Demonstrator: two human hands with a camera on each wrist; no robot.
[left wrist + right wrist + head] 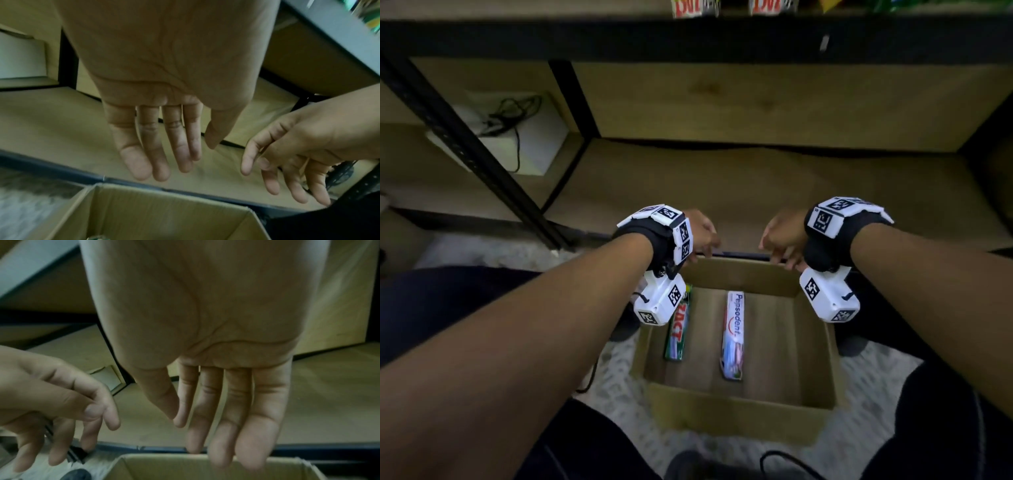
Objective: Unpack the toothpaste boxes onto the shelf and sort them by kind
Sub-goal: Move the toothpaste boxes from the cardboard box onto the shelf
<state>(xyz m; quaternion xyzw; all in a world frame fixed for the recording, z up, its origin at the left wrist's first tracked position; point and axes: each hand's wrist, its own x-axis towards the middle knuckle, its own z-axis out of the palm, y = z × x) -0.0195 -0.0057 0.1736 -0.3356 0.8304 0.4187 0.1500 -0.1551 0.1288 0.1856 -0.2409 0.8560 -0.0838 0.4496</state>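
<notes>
An open cardboard carton (736, 407) stands on the floor before the low wooden shelf (722, 192). Two toothpaste boxes lie inside it: a green Zact box (677, 330) at the left and a white Pepsodent box (732, 334) in the middle. Both hands hover over the carton's far rim, holding nothing. My left hand (702, 236) has its fingers (160, 146) straight and together. My right hand (782, 240) also hangs with straight fingers (232, 418), their tips just above the carton's far wall (205, 467).
A black metal upright (465, 147) slants across the left of the shelf. A white box with a black cable (510, 133) sits in the left bay. Red-lettered packs (695, 7) stand on the upper shelf. My dark-clothed knees flank the carton.
</notes>
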